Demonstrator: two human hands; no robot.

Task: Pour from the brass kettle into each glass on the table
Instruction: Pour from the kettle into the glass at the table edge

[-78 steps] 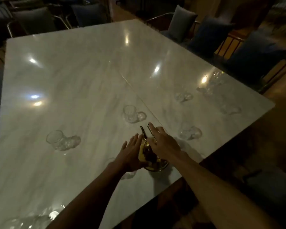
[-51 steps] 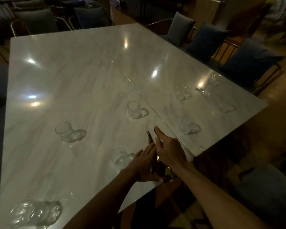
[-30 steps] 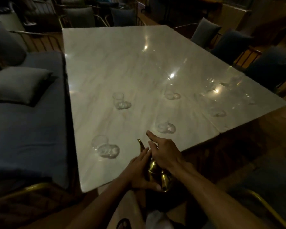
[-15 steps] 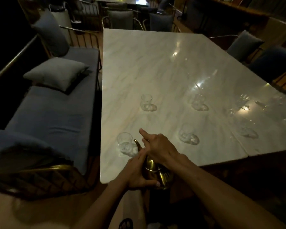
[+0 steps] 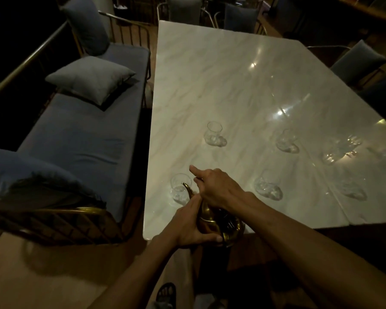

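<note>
Currently the brass kettle [image 5: 218, 221] is held over the near left corner of the marble tabletop [image 5: 210, 74]. Its rounded, polished body leans forward, and its slender curved spout [image 5: 187, 189] reaches the rim of the nearest glass [image 5: 177, 191]. Whether liquid runs cannot be told in the dim light.

The left hand [image 5: 187, 229] cups the kettle's belly from the left, fingers and thumb wrapped round the metal. The right hand [image 5: 217, 189] clamps over the kettle's top with fingers curled down and forefinger [image 5: 195, 170] straight; the handle beneath is hidden.

The nearest glass is a clear, round-bellied tumbler, upright just inside the left edge. A second glass [image 5: 214, 133] stands farther in, a third glass [image 5: 286, 141] to its right, a fourth glass [image 5: 267, 188] near the near edge and a fifth glass [image 5: 352, 190] beyond a seam in the slab. More glassware [image 5: 339, 150] toward the right edge is blurred by glare.

The tabletop is glossy white with grey veining. Beside its left edge runs a bench [image 5: 76, 141] with a dark blue upholstered seat carrying a square grey cushion [image 5: 91, 80].
</note>
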